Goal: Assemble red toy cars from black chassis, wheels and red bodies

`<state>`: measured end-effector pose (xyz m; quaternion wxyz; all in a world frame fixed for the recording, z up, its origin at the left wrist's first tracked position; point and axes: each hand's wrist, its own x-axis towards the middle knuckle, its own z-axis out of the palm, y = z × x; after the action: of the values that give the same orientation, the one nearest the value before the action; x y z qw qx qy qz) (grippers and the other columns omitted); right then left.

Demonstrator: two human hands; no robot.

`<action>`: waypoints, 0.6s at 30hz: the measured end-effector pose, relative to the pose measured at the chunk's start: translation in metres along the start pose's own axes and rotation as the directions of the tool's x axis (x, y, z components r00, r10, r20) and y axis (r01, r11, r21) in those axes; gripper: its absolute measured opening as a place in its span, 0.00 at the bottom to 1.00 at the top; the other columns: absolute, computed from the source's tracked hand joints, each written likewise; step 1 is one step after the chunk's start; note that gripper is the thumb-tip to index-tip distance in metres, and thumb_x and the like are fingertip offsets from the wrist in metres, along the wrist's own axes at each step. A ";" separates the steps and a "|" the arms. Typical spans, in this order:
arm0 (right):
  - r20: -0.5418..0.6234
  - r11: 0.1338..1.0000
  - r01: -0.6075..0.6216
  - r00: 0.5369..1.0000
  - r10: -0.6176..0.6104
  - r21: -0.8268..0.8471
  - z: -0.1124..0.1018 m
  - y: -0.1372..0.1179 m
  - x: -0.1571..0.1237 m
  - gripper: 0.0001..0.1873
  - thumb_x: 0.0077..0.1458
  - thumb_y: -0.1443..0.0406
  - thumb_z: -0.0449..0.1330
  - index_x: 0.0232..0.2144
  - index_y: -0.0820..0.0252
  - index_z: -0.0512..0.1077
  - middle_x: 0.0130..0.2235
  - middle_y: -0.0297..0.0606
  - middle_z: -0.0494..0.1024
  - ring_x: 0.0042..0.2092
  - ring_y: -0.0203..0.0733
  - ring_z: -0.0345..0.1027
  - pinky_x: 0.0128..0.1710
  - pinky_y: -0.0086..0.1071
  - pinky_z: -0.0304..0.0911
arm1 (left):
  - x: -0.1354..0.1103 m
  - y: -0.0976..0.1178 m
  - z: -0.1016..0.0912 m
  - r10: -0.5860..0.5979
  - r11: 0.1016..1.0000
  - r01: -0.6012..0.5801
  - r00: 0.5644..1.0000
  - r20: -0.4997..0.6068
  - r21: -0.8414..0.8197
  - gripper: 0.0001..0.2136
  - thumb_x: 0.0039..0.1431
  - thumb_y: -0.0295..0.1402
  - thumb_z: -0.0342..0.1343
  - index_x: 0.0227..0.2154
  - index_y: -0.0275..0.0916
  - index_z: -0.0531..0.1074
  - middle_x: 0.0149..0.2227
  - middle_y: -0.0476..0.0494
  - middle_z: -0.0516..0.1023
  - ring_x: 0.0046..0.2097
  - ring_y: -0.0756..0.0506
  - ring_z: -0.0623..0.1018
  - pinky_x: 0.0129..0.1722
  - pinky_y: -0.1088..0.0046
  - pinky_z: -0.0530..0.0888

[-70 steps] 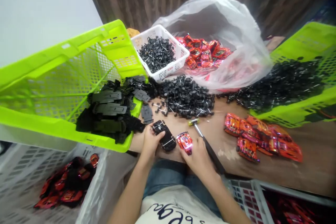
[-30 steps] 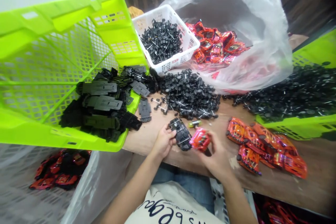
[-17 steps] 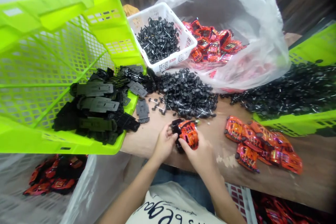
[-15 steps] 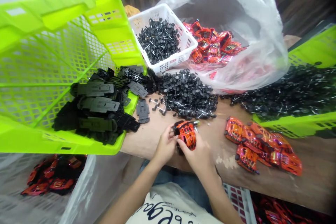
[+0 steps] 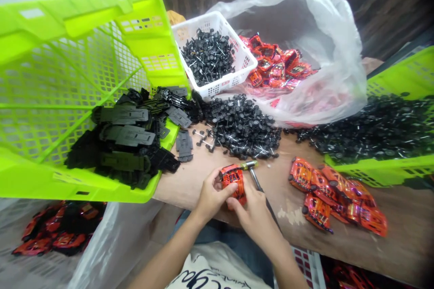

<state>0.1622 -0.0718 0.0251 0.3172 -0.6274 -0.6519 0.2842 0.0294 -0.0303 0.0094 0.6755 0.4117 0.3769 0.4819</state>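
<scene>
A shiny orange-red toy car (image 5: 233, 178) is between my two hands at the near edge of the wooden table. My left hand (image 5: 210, 195) grips its left side, with the thumb lying across the top. Around the right side curl the fingers of my right hand (image 5: 255, 207), its thumb near the car's close end. A hammer (image 5: 251, 165) lies just beyond my right hand; its dark handle runs down behind that hand. Beyond the car is a heap of black wheels on metal axles (image 5: 242, 124). The car's underside is hidden.
A tipped green crate (image 5: 142, 49) with black chassis plates (image 5: 127, 135) stands left. At the back are a white basket (image 5: 222, 86) of wheel axles and a plastic bag (image 5: 349, 49) of red car shells. Several orange cars (image 5: 339, 194) lie right, before another green crate (image 5: 359, 169).
My hands have shifted slightly left with the car and turned it a little. More of the hammer's head and handle shows now. The view has moved slightly.
</scene>
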 end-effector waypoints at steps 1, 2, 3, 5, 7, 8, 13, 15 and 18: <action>0.044 0.991 -0.019 0.999 0.013 0.132 -0.005 0.000 0.002 0.27 0.57 0.57 0.54 0.57 0.56 0.60 0.55 0.46 0.69 0.55 0.51 0.64 0.53 0.47 0.60 | -0.001 0.002 -0.001 -0.003 1.000 0.002 1.000 0.021 0.031 0.20 0.49 0.35 0.63 0.46 0.37 0.70 0.43 0.40 0.77 0.41 0.44 0.77 0.41 0.72 0.74; 0.069 0.963 -0.050 0.997 0.033 0.264 -0.010 0.001 0.006 0.26 0.57 0.57 0.55 0.56 0.55 0.61 0.55 0.45 0.69 0.55 0.49 0.64 0.53 0.45 0.61 | -0.002 0.004 -0.002 -0.003 0.998 0.001 0.999 0.050 0.059 0.20 0.50 0.35 0.62 0.46 0.37 0.70 0.42 0.41 0.77 0.41 0.44 0.77 0.40 0.72 0.74; 0.079 0.918 -0.083 0.995 0.057 0.387 -0.013 0.000 0.009 0.24 0.56 0.57 0.55 0.54 0.55 0.63 0.53 0.44 0.71 0.53 0.47 0.66 0.51 0.42 0.63 | -0.003 0.005 -0.002 0.002 0.996 -0.009 0.997 0.083 0.085 0.19 0.50 0.35 0.62 0.46 0.37 0.70 0.42 0.41 0.77 0.41 0.44 0.77 0.40 0.72 0.74; 0.074 0.816 -0.118 0.993 0.092 0.566 -0.015 -0.001 0.015 0.19 0.53 0.57 0.59 0.47 0.57 0.67 0.45 0.41 0.75 0.45 0.44 0.71 0.45 0.37 0.67 | -0.006 0.006 -0.002 0.029 0.991 -0.046 0.990 0.138 0.122 0.18 0.49 0.34 0.63 0.44 0.37 0.71 0.41 0.42 0.77 0.40 0.44 0.76 0.39 0.73 0.73; 0.062 0.763 -0.109 0.994 0.090 0.638 -0.014 -0.003 0.019 0.15 0.50 0.59 0.62 0.40 0.57 0.69 0.37 0.37 0.76 0.38 0.41 0.72 0.39 0.33 0.68 | -0.011 0.005 -0.001 0.070 0.985 -0.091 0.986 0.149 0.143 0.17 0.48 0.33 0.64 0.42 0.37 0.72 0.38 0.43 0.77 0.39 0.45 0.76 0.39 0.74 0.72; 0.050 0.758 -0.096 0.995 0.084 0.646 -0.013 -0.004 0.019 0.14 0.50 0.59 0.62 0.39 0.58 0.69 0.36 0.36 0.76 0.37 0.40 0.71 0.38 0.32 0.67 | -0.012 0.004 0.000 0.088 0.983 -0.108 0.986 0.140 0.145 0.17 0.47 0.33 0.64 0.42 0.36 0.72 0.37 0.44 0.76 0.39 0.45 0.76 0.39 0.74 0.72; 0.056 0.899 -0.059 0.998 0.039 0.433 -0.013 -0.009 0.017 0.20 0.53 0.58 0.59 0.47 0.57 0.66 0.46 0.41 0.74 0.45 0.43 0.70 0.44 0.35 0.66 | -0.012 0.001 -0.006 0.113 0.993 -0.112 0.994 -0.013 0.037 0.19 0.48 0.33 0.63 0.45 0.37 0.70 0.42 0.41 0.77 0.42 0.44 0.76 0.43 0.71 0.72; 0.033 0.981 -0.020 0.999 0.013 0.195 -0.012 -0.010 0.015 0.20 0.53 0.58 0.59 0.47 0.58 0.66 0.46 0.42 0.74 0.45 0.45 0.69 0.45 0.38 0.65 | -0.007 0.002 -0.014 0.116 0.992 -0.112 0.991 -0.068 0.063 0.21 0.48 0.33 0.63 0.47 0.37 0.69 0.45 0.40 0.75 0.47 0.43 0.75 0.47 0.70 0.70; 0.062 0.981 0.127 0.991 -0.119 -0.147 -0.007 -0.009 0.013 0.15 0.53 0.63 0.58 0.44 0.59 0.70 0.43 0.45 0.76 0.45 0.50 0.68 0.46 0.44 0.60 | 0.002 0.001 -0.025 0.061 0.973 -0.042 0.995 -0.080 0.225 0.21 0.46 0.31 0.64 0.45 0.36 0.71 0.46 0.39 0.76 0.48 0.42 0.74 0.49 0.69 0.69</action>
<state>0.1616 -0.0591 0.0375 0.2684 -0.6003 -0.7172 0.2306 0.0066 -0.0235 0.0008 0.5954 0.4734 0.4467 0.4711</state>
